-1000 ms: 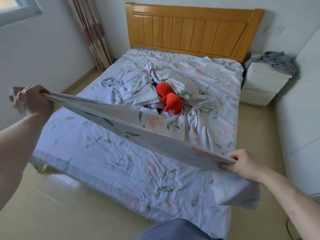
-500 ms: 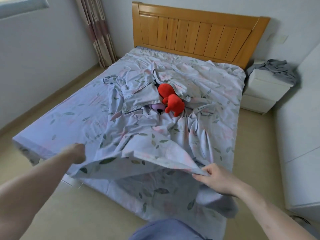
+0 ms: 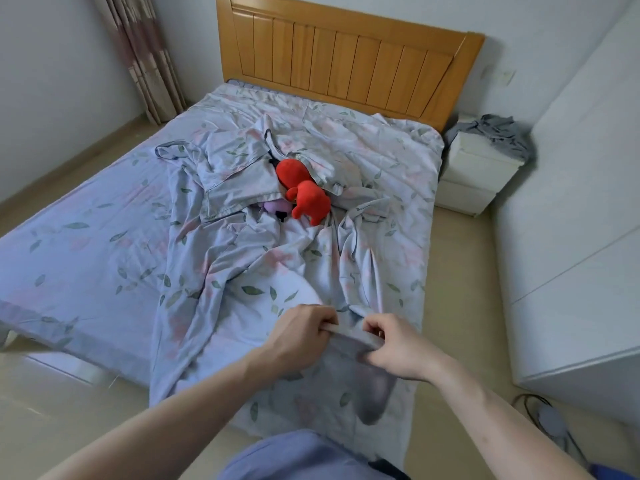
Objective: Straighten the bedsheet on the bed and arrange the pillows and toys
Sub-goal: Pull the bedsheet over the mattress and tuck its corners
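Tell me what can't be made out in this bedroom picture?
- Purple toy, head view: mostly buried under a sheet fold and the red toy.
- Pillows: none identifiable; rumpled bedsheet may hide them.
- Fingertips of left hand and right hand: tucked into the gripped sheet edge.
- Nightstand top: covered by grey cloth.

Purple toy (image 3: 273, 206) mostly buried under a sheet (image 3: 242, 271) fold. Bed (image 3: 69, 258) cut off at left edge. Fingertips of both hands tucked into the hem.
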The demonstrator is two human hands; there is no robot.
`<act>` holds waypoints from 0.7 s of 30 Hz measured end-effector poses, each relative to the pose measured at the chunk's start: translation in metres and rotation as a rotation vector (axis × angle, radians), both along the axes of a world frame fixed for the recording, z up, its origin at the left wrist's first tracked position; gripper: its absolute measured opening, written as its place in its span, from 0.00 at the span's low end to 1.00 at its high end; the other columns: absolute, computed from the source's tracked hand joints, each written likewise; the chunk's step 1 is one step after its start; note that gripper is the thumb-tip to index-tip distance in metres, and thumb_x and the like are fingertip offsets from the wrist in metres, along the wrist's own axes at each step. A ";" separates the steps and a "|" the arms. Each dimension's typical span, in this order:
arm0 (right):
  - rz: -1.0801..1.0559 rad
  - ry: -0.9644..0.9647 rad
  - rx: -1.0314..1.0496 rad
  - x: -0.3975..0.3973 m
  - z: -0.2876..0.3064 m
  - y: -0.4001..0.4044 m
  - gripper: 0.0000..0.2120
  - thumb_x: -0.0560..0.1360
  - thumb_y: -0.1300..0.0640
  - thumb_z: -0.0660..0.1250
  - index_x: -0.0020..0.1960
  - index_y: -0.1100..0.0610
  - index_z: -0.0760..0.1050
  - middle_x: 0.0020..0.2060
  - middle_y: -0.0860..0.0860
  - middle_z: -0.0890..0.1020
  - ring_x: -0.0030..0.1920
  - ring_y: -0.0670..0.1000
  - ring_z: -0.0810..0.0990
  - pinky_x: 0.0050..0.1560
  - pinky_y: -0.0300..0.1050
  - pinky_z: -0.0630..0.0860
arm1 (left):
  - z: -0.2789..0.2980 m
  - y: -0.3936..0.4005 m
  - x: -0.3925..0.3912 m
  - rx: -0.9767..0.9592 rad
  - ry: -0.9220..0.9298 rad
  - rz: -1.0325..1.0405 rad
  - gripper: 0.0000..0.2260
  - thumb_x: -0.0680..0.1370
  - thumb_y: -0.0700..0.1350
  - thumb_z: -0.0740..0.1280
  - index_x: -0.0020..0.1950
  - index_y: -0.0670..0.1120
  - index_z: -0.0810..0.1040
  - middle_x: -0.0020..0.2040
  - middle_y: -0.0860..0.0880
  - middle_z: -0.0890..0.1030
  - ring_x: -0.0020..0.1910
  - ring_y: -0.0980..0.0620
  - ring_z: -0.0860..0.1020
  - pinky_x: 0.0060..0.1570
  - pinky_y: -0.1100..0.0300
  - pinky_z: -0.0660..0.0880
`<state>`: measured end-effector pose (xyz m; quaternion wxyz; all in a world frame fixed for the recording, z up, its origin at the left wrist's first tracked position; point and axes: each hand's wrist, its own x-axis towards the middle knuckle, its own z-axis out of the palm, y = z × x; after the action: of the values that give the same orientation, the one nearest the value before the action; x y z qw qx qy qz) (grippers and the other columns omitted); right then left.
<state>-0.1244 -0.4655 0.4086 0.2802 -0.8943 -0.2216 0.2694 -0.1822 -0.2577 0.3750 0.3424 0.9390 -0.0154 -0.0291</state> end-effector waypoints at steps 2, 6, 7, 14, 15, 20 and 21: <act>-0.020 -0.016 -0.099 -0.002 -0.018 -0.017 0.09 0.66 0.58 0.72 0.38 0.52 0.71 0.32 0.44 0.75 0.33 0.44 0.71 0.31 0.38 0.65 | 0.010 -0.005 0.002 -0.059 -0.008 0.013 0.05 0.68 0.42 0.61 0.37 0.53 0.69 0.32 0.54 0.74 0.35 0.52 0.72 0.35 0.55 0.65; -0.003 0.079 -0.224 -0.015 -0.065 -0.040 0.08 0.73 0.54 0.62 0.36 0.47 0.69 0.38 0.46 0.80 0.43 0.52 0.79 0.36 0.44 0.70 | 0.033 -0.016 0.006 -0.248 -0.061 0.047 0.06 0.68 0.39 0.57 0.36 0.49 0.71 0.29 0.52 0.74 0.29 0.53 0.71 0.31 0.55 0.67; -0.041 0.118 -0.238 -0.020 -0.072 -0.046 0.10 0.77 0.54 0.60 0.37 0.47 0.71 0.40 0.48 0.81 0.42 0.52 0.78 0.35 0.43 0.70 | 0.038 -0.018 0.009 -0.285 -0.071 0.058 0.07 0.69 0.38 0.57 0.37 0.48 0.71 0.28 0.52 0.73 0.28 0.54 0.69 0.30 0.55 0.67; -0.489 0.050 0.042 -0.011 -0.079 -0.110 0.12 0.76 0.58 0.70 0.34 0.54 0.77 0.28 0.43 0.77 0.34 0.44 0.72 0.30 0.40 0.65 | 0.028 0.029 0.021 -0.067 -0.068 0.142 0.06 0.71 0.41 0.57 0.35 0.47 0.70 0.29 0.50 0.74 0.32 0.50 0.72 0.31 0.50 0.68; -0.553 -0.001 0.080 -0.006 -0.072 -0.118 0.17 0.75 0.60 0.71 0.29 0.52 0.73 0.25 0.42 0.72 0.32 0.43 0.68 0.30 0.42 0.61 | 0.019 0.041 0.021 0.046 -0.025 0.136 0.06 0.70 0.43 0.56 0.35 0.48 0.70 0.30 0.50 0.74 0.34 0.47 0.74 0.33 0.50 0.68; -0.425 0.067 0.290 0.004 -0.007 -0.122 0.15 0.72 0.58 0.76 0.32 0.57 0.72 0.28 0.48 0.70 0.32 0.46 0.67 0.36 0.45 0.61 | -0.006 0.050 0.010 0.479 0.500 -0.088 0.05 0.75 0.43 0.60 0.40 0.52 0.68 0.41 0.51 0.75 0.43 0.46 0.75 0.42 0.54 0.73; -0.377 0.073 0.285 0.003 0.002 -0.121 0.15 0.72 0.55 0.76 0.33 0.58 0.73 0.29 0.47 0.71 0.33 0.45 0.67 0.36 0.43 0.62 | -0.007 0.037 0.007 0.467 0.522 -0.134 0.02 0.75 0.45 0.60 0.44 0.52 0.69 0.43 0.52 0.75 0.44 0.47 0.75 0.45 0.53 0.75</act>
<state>-0.1218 -0.5864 0.4105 0.4566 -0.8610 -0.0761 0.2107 -0.1755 -0.2202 0.3685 0.1081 0.9497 0.0181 -0.2932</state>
